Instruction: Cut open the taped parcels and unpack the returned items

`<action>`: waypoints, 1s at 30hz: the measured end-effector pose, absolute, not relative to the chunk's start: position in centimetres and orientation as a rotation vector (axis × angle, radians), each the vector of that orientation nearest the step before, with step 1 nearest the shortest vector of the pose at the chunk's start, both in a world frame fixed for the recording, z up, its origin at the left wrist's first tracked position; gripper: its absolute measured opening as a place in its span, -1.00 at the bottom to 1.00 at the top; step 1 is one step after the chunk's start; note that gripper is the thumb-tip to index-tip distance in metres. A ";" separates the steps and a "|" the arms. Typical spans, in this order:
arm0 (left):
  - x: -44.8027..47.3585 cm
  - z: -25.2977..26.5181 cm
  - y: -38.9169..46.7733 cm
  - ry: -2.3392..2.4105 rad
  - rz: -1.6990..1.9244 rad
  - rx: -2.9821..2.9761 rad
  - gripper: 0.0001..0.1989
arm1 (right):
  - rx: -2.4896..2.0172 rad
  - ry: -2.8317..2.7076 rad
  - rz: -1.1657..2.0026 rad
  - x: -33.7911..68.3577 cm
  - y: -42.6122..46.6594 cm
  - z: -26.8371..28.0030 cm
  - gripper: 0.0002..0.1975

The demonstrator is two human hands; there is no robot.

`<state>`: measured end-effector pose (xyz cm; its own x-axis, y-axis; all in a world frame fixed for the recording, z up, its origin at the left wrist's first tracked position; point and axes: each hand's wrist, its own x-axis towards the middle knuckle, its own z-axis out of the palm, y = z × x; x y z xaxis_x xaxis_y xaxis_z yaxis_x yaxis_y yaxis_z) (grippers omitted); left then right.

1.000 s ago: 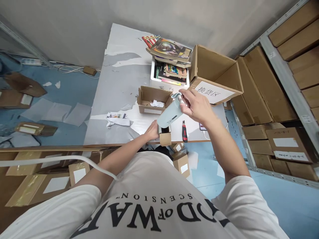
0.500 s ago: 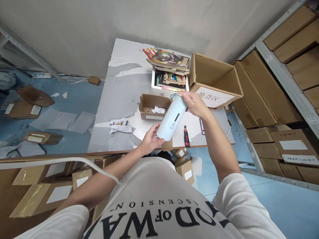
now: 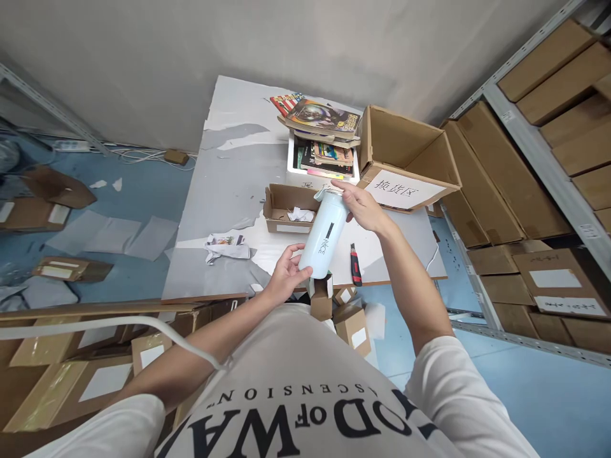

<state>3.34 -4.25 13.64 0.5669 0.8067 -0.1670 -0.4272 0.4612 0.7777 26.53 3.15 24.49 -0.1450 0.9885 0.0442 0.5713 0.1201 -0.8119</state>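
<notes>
A light blue bottle (image 3: 324, 236) with a carry loop at its cap and dark lettering on its side is held tilted above the table's front part. My right hand (image 3: 360, 205) grips it around the cap end. At the base, my left hand (image 3: 290, 275) supports it with thumb and fingers. Just behind the bottle stands a small open cardboard box (image 3: 286, 221) with crumpled white paper (image 3: 301, 214) inside. A red and black box cutter (image 3: 356, 266) lies on the table to the right of the bottle.
Behind are a white bin (image 3: 292, 166) of books, magazines (image 3: 324, 117) stacked on top, and a large open carton (image 3: 410, 146) with a handwritten label. A crumpled wrapper (image 3: 227, 247) lies at left. Shelves of cartons (image 3: 513, 172) stand right; boxes and paper litter the floor.
The bottle has been lowered slightly toward me and turned a little more upright in the view, both hands still on it. The camera view has shifted slightly.
</notes>
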 end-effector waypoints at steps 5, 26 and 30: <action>2.9 14.7 -3.8 0.441 0.703 0.454 -0.47 | -1.271 -1.604 1.150 26.4 2.8 23.4 -0.34; 3.5 13.5 -3.8 0.692 0.897 0.754 -0.48 | -1.330 -1.284 1.249 24.4 4.6 22.8 -0.48; 3.8 13.5 -3.9 0.715 0.931 0.788 -0.32 | -1.417 -1.278 1.183 24.0 4.5 22.7 -0.44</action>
<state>3.80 -3.91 13.46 0.4188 0.8880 -0.1898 -0.4122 0.3722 0.8316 23.98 4.47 22.74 0.0225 0.9952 -0.0956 0.1718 -0.0981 -0.9802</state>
